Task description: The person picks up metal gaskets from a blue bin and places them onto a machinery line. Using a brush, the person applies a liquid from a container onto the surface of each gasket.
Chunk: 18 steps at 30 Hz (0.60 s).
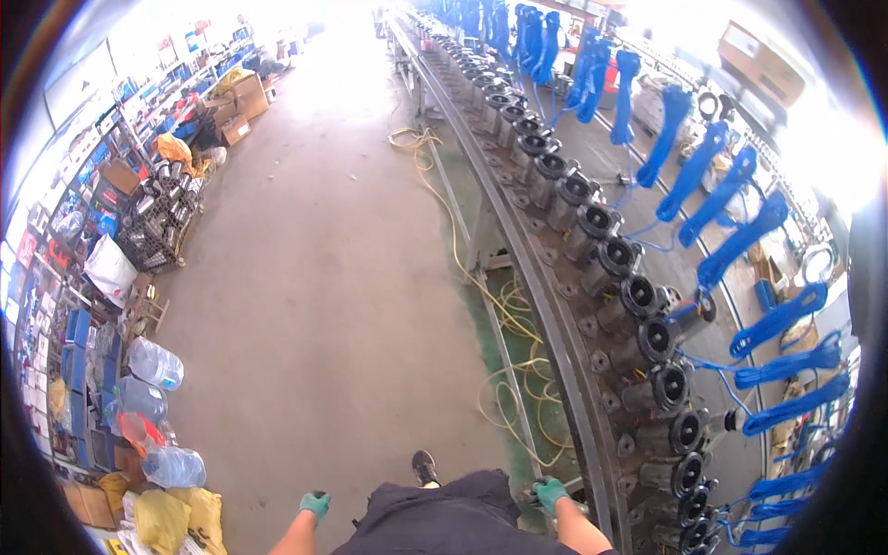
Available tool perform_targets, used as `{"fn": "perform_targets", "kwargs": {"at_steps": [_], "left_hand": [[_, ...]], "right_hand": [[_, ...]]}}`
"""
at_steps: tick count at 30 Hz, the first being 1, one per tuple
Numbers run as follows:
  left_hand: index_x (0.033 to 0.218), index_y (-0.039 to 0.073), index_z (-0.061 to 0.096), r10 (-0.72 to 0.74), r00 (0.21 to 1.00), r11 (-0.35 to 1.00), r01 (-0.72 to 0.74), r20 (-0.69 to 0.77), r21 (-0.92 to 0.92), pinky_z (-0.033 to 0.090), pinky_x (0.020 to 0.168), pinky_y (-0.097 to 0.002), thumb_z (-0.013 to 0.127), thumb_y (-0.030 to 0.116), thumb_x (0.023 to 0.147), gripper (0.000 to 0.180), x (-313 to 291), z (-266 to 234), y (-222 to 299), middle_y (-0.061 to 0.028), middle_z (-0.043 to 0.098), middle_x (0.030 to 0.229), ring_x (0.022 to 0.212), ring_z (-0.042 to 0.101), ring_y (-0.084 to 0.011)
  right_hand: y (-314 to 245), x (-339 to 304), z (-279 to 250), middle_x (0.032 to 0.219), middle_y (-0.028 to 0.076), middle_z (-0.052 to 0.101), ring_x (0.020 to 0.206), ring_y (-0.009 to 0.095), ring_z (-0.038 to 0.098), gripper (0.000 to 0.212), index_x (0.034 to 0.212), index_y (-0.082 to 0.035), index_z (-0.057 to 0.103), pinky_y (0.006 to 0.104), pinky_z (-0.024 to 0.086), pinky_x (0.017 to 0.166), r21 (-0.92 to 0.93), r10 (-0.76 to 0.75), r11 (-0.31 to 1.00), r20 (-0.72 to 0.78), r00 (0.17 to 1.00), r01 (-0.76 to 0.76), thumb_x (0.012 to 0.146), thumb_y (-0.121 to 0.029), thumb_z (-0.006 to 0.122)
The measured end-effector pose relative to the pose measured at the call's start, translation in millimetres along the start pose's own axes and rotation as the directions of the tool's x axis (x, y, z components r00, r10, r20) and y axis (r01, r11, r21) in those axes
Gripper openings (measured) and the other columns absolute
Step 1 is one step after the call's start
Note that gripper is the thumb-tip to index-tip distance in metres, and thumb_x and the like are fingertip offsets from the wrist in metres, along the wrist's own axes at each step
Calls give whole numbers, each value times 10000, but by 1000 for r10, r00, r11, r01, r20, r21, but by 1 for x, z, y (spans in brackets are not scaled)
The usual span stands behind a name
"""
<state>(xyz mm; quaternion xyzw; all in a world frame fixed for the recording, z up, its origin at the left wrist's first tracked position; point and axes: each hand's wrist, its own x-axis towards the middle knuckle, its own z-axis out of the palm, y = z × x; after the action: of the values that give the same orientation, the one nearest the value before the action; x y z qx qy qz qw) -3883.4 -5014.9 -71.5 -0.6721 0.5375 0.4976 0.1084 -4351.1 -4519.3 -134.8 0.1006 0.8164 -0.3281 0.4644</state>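
My left hand (315, 504), in a green glove with dark fingertips, hangs low at my left side above the floor. It touches nothing that I can see, and its fingers are too small to read. My right hand (550, 494), gloved the same way, is beside the metal edge of a long conveyor line (534, 301). Its fingers look spread, with no object clearly in them. Along that line stands a row of grey cylindrical motor-like housings (638, 344) with black round ends. Bundles of blue cable (743, 240) hang beside them, some joined to the housings.
Loose yellow hose (516, 319) lies under and beside the line. At the left are clear plastic jugs (155, 363), yellow sacks (162, 521), a crate of metal parts (162, 217), and cardboard boxes (248, 95). A concrete aisle floor (314, 268) runs ahead; my shoe (425, 465) is on it.
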Motion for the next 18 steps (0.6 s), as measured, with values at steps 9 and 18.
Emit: {"fn": "perform_targets", "kwargs": {"at_steps": [9, 18], "left_hand": [[1184, 17, 702, 225, 969, 973, -228, -102, -22, 565, 829, -337, 703, 211, 921, 327, 177, -58, 231, -116, 757, 1025, 926, 712, -180], [1223, 6, 650, -152, 984, 966, 127, -95, -223, 538, 531, -364, 635, 166, 951, 315, 195, -122, 328, -118, 717, 858, 663, 688, -220]], "right_hand": [[-180, 72, 34, 984, 169, 708, 709, 273, 704, 273, 1207, 14, 624, 408, 589, 592, -136, 107, 987, 131, 986, -89, 977, -131, 604], [-486, 295, 83, 1145, 240, 700, 997, 372, 691, 410, 1186, -58, 710, 429, 551, 863, -692, -78, 708, 121, 990, 141, 895, -332, 622]]}}
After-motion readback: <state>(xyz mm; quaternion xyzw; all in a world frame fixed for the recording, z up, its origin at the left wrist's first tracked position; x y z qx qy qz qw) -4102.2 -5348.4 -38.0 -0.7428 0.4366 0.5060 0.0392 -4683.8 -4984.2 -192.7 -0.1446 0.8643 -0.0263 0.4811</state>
